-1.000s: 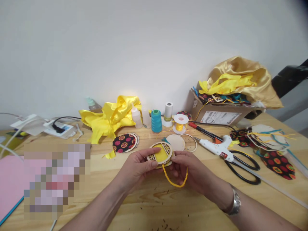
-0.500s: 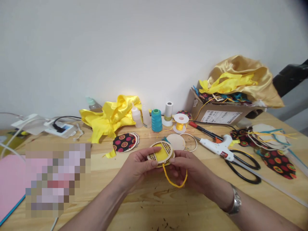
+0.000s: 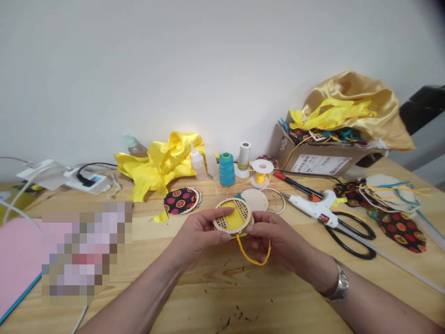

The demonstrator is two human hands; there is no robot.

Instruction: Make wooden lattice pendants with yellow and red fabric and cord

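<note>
Both my hands hold a round wooden lattice ornament (image 3: 232,217) with yellow fabric behind its cut-out frame. My left hand (image 3: 205,232) grips its left side, index finger lying across the top face and thumb at the lower rim. My right hand (image 3: 273,234) pinches the right edge; its lower fingers are partly hidden beneath. A yellow cord (image 3: 251,260) hangs from the ornament's near edge and loops back up to my right fingers. Just behind the ornament lie a plain wooden disc (image 3: 257,199) and a thin wooden ring (image 3: 282,199).
To the right lie a white glue gun (image 3: 309,206) and black-handled scissors (image 3: 351,254). A cardboard box (image 3: 295,160) full of fabric stands behind them. Along the wall are a teal thread cone (image 3: 227,169), a yellow cord spool (image 3: 262,167), bottles and yellow satin (image 3: 156,162).
My view has shifted slightly. Both hands keep their grip on the ornament, which has barely moved; the left index finger reaches a little further across its face.
</note>
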